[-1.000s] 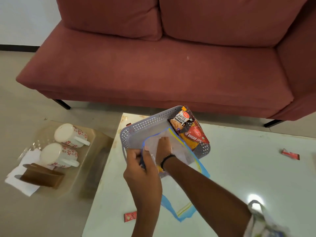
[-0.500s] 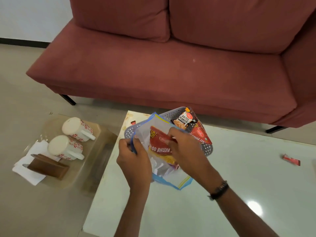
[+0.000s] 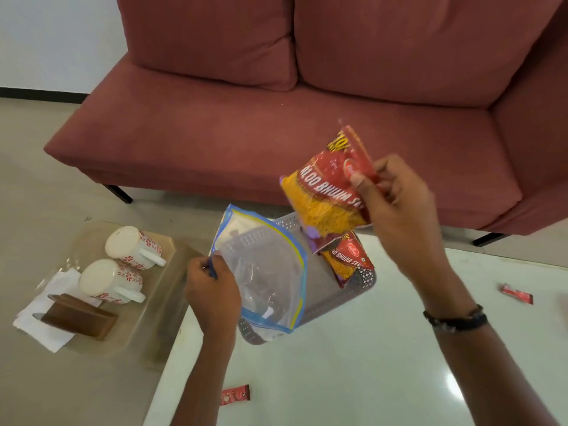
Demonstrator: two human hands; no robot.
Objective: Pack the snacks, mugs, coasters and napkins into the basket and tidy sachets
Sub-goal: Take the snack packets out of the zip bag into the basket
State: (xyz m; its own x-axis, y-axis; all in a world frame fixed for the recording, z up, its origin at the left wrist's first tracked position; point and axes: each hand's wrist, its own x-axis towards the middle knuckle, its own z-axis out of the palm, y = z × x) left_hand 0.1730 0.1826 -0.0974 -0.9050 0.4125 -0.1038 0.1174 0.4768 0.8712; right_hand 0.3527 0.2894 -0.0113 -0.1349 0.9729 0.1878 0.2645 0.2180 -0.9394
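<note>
My right hand (image 3: 396,198) pinches a red and yellow snack packet (image 3: 325,186) and holds it up above the grey perforated basket (image 3: 347,295). My left hand (image 3: 212,287) grips the edge of a clear zip bag (image 3: 264,269) with a blue and yellow seal, hanging in front of the basket. Another red snack packet (image 3: 347,259) lies in the basket's right end. Two white mugs with red flowers (image 3: 133,247) (image 3: 109,281), brown coasters (image 3: 78,316) and white napkins (image 3: 46,302) sit on a low glass side table at the left.
Red sachets lie on the white table, one at the near edge (image 3: 235,394) and one at the far right (image 3: 517,294). A red sofa (image 3: 276,133) stands behind the table. The glass side table (image 3: 153,302) sits lower, left of the white table.
My right hand has pulled the snack packet out of the zip bag and lifted it up and to the right. My left hand still holds the bag, now nearly empty.
</note>
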